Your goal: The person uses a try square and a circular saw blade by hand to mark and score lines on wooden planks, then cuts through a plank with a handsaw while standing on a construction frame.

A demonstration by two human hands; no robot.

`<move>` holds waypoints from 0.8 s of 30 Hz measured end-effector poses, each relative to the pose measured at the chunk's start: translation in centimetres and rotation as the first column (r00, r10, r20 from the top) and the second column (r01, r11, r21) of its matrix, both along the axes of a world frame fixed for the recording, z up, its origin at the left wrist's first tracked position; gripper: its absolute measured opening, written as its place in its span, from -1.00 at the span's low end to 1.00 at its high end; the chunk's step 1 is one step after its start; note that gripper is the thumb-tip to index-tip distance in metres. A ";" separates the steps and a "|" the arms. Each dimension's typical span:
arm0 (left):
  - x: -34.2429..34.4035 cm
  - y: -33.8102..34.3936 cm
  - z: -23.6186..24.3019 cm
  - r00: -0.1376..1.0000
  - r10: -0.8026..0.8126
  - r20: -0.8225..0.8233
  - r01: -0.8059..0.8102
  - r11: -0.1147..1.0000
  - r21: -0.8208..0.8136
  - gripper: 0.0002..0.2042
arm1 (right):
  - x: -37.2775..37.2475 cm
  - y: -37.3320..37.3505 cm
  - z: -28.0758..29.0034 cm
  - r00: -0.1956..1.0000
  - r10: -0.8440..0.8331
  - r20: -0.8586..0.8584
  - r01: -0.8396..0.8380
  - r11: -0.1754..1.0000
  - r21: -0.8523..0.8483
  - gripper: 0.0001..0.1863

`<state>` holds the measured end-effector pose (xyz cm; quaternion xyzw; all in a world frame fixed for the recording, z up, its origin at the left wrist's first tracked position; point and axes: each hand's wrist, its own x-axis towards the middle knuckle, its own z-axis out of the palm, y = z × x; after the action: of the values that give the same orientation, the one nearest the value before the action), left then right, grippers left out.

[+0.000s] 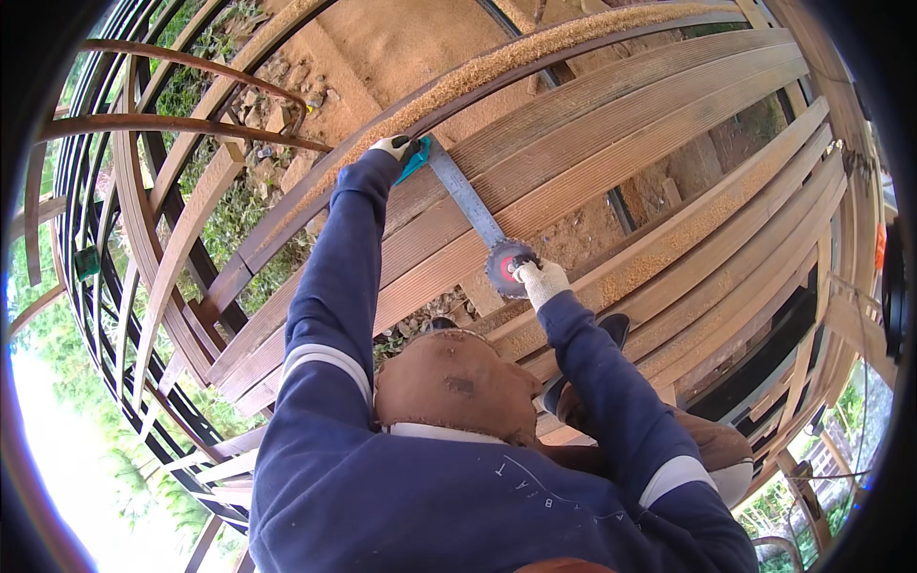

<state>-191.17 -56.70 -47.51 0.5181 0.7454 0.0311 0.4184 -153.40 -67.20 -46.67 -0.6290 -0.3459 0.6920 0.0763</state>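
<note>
A flat grey metal strip (465,193) lies across several grooved wooden boards, slanting from the far left toward me. My left hand (395,147), in a light glove with dark fingertips, is closed at its far end on a teal piece (414,161); how that piece joins the strip is hard to see. Against the strip's near end stands a round grey toothed disc (504,269) with a red centre, like a circular saw blade. My right hand (542,278), in a white knit glove, is closed on a dark part at the disc's middle, partly hidden by the fingers.
Sawdust covers a long beam (535,48) beyond the boards and a nearer plank (659,253). Gaps between boards show ground and stones below. Curved brown rods (191,124) and a timber piece (196,205) stand at left. My bent leg and dark shoe (616,329) are close by.
</note>
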 end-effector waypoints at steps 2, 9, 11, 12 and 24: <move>0.4 0.6 0.6 0.998 0.014 0.066 -0.011 0.999 -0.047 -0.45 | 0.0 -0.1 -0.1 0.999 -0.042 -0.023 0.042 0.999 -0.001 -0.67; 1.2 1.3 -0.1 0.987 -0.160 0.001 0.160 0.985 0.058 -0.50 | -0.1 0.2 0.3 0.988 -0.140 -0.071 0.134 0.988 -0.080 -0.72; 1.4 1.3 -0.3 0.989 -0.140 -0.046 0.142 0.989 0.044 -0.54 | -0.1 0.2 0.7 0.983 -0.165 -0.079 0.156 0.982 -0.103 -0.73; 1.4 1.4 -0.4 0.989 -0.130 -0.070 0.132 0.991 0.036 -0.56 | -0.2 0.2 0.9 0.983 -0.168 -0.073 0.158 0.980 -0.118 -0.73; 1.3 1.7 -0.7 0.987 -0.158 -0.008 0.158 0.983 0.090 -0.62 | -0.4 -0.3 0.8 0.968 -0.242 -0.066 0.233 0.965 -0.123 -0.74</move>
<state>-189.85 -55.01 -48.20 0.5939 0.6999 0.0311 0.3955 -153.78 -67.54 -45.85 -0.6407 -0.2245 0.7214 0.1367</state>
